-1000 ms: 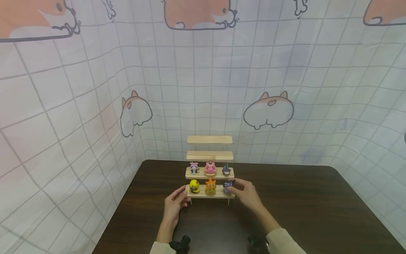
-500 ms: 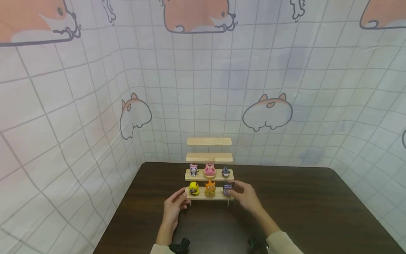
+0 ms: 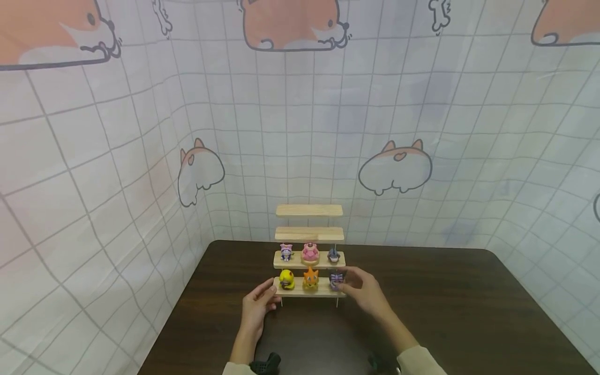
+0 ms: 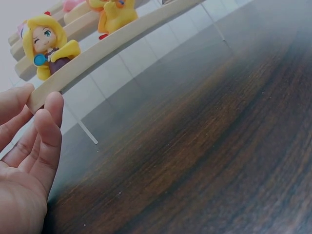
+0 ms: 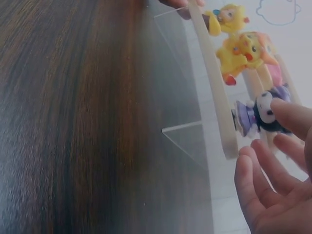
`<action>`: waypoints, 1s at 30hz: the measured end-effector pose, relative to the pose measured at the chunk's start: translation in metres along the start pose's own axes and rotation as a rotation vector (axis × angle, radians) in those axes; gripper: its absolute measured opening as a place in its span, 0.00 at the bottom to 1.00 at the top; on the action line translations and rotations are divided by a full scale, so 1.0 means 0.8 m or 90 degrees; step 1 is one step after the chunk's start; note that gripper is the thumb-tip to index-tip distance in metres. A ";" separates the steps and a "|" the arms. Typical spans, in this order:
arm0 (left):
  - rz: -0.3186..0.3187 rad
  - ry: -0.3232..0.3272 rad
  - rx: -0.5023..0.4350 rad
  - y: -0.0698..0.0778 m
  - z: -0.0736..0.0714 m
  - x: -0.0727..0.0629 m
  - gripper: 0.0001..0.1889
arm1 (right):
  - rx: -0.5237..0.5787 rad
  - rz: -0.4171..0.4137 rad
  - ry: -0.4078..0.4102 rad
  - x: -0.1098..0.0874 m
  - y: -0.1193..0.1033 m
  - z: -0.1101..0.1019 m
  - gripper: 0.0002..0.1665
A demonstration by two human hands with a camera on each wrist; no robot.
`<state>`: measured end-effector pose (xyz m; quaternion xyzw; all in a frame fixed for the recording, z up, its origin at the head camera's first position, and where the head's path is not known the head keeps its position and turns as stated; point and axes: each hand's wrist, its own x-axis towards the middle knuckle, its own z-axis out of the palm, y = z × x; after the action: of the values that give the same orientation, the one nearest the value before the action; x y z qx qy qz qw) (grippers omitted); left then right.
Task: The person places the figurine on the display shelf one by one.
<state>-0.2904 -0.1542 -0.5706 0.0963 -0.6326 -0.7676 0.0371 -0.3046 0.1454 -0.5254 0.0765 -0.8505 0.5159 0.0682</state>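
Note:
At the left end of the lowest wooden shelf board (image 3: 300, 292), my left hand (image 3: 255, 307) pinches the board's corner between thumb and fingers; the left wrist view shows this grip close up. My right hand (image 3: 367, 291) holds a purple and black figurine (image 5: 253, 114) at the board's right end, the thumb against its head and its base right at the board. Along the same board stand a yellow-haired figurine with a blue magnifying glass (image 4: 46, 46) and an orange and yellow figurine (image 3: 310, 279).
The second board carries a pink figurine (image 3: 310, 253), a small pink and purple figurine (image 3: 286, 252) and a grey-blue one (image 3: 334, 254). Above are two bare boards (image 3: 309, 233). Thin clear legs (image 4: 85, 127) support the rack on a dark wood table (image 3: 422, 307). Patterned cloth (image 3: 300, 114) hangs behind.
The head view has tilted slightly, so everything sits a little lower. The purple and black figurine has shifted slightly in the right hand's fingers. The left hand keeps its grip on the board.

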 end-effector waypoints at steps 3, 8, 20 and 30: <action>-0.003 -0.009 0.000 0.005 -0.002 -0.005 0.23 | 0.029 0.006 -0.008 -0.007 0.003 -0.006 0.26; -0.003 -0.008 0.001 -0.007 -0.008 0.007 0.24 | 0.063 0.023 -0.022 -0.018 0.015 -0.028 0.28; 0.018 0.028 0.036 0.001 -0.009 0.007 0.22 | 0.047 0.034 -0.025 -0.041 0.041 -0.097 0.27; 0.089 0.057 0.227 0.040 -0.039 -0.011 0.17 | 0.034 0.057 -0.023 -0.049 0.049 -0.126 0.28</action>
<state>-0.2782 -0.1892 -0.5443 0.0914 -0.7616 -0.6337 0.1004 -0.2707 0.2556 -0.5210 0.0496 -0.8399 0.5397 0.0276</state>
